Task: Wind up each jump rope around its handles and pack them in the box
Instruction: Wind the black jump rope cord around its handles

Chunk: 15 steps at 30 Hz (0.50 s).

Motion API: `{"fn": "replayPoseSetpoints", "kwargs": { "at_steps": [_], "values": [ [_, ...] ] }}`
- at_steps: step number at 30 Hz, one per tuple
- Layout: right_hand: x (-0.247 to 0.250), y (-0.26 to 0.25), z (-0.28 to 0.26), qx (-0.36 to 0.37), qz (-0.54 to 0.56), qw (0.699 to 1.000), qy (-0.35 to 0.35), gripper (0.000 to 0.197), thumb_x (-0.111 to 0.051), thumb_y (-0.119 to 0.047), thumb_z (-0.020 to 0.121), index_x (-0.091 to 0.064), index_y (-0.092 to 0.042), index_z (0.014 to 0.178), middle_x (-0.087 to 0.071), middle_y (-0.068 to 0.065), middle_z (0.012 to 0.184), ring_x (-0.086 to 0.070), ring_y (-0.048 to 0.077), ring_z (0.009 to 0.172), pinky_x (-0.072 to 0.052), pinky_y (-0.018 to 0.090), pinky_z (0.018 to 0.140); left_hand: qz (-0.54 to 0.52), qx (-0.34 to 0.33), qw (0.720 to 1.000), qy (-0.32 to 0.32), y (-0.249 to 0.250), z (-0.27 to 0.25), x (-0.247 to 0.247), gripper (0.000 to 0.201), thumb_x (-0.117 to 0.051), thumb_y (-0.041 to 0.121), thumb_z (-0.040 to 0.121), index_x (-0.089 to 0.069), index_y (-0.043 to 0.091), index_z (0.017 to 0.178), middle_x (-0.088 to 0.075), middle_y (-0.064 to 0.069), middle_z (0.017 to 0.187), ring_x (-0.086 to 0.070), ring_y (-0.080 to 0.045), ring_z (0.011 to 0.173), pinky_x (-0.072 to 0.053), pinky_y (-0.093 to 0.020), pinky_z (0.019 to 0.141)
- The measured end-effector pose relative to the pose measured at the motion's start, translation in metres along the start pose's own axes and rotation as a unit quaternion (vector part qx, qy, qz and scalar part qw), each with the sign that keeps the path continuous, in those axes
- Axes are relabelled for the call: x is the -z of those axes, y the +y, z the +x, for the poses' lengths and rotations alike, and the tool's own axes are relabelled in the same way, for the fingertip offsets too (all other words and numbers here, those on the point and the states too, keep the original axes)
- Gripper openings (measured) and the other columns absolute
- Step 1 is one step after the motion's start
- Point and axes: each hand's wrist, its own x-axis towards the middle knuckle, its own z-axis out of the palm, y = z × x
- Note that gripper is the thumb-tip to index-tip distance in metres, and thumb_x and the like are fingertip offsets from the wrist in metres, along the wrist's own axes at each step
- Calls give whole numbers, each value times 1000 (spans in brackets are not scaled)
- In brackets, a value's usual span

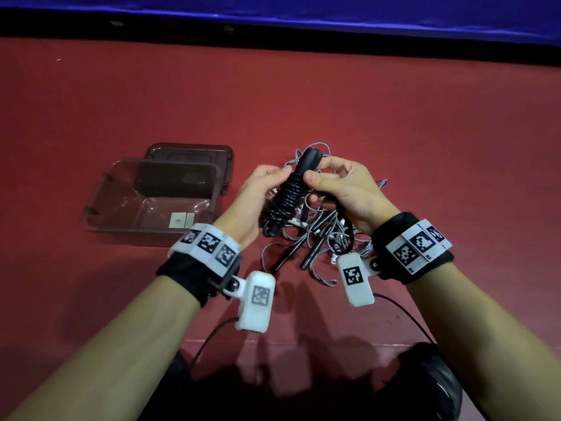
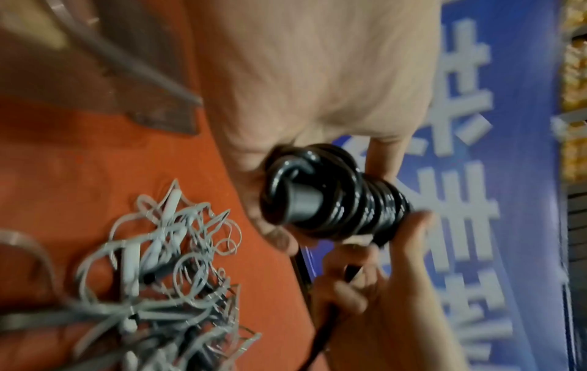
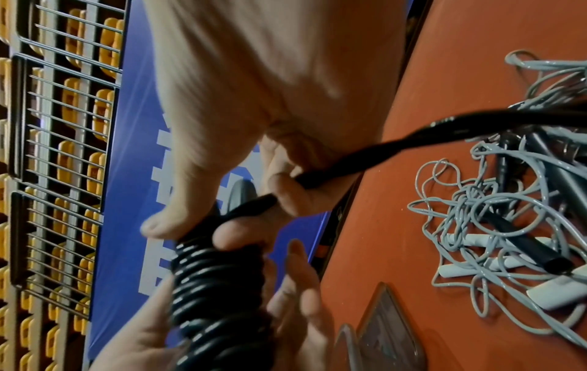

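Observation:
A black jump rope point(image 1: 288, 192) is coiled round its handles above the red table, tilted with its top end away from me. My left hand point(image 1: 261, 192) grips the coiled bundle point(image 2: 343, 200) from the left. My right hand point(image 1: 337, 183) holds the upper part of the bundle with its thumb against the coils point(image 3: 216, 288), and its fingers curl round the free black rope end point(image 3: 349, 160). Beneath the hands lies a tangle of grey ropes point(image 1: 321, 235) with dark and white handles point(image 3: 514, 231). The clear plastic box point(image 1: 100, 205) stands open to the left.
The box's lid point(image 1: 188, 153) lies behind the box, partly under it. A small white label point(image 1: 181, 220) is on the box floor. A blue banner point(image 1: 303, 16) runs along the far edge of the red table point(image 1: 394, 110). Cables trail from the wrist cameras near the front edge.

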Motion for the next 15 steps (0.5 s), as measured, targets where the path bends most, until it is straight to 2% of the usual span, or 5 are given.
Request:
{"fn": "replayPoseSetpoints", "kwargs": {
  "at_steps": [3,5,6,11,15],
  "values": [
    [-4,2,2,18,-62,994,90,43,-95,-34,62,-64,-13,82,-72,9,72,-65,17,56,-46,28,52,244,-167,955,16,-7,0,3,33,-81,40,79,-64,27,104,-72,14,94,-69,-7,94,-52,-23,87],
    [-8,2,2,23,-107,987,121,49,-95,-40,62,-62,-12,84,-71,13,74,-65,22,59,-50,37,63,333,-209,919,24,-8,0,5,31,-84,31,81,-65,29,105,-72,16,96,-69,-1,95,-51,-18,87],
    [-9,1,1,21,-122,984,127,50,-94,-44,64,-60,-13,84,-70,13,74,-63,22,59,-49,37,64,333,-210,919,37,-7,2,6,27,-84,27,82,-67,28,104,-73,16,94,-69,0,93,-51,-18,85],
    [-11,-3,3,10,-155,984,81,35,-88,-33,78,-65,-11,93,-71,3,79,-61,13,67,-46,27,67,151,-101,982,44,-2,6,10,5,-68,16,97,-72,14,101,-76,0,87,-72,-8,79,-53,-21,71],
    [-11,-2,5,53,-266,959,77,33,-90,-23,75,-69,-16,99,-69,-6,95,-62,1,78,-46,12,72,-19,-24,997,76,3,6,14,38,-52,31,106,-65,-5,111,-72,-18,85,-69,-25,65,-58,-34,61]
  ]
}}
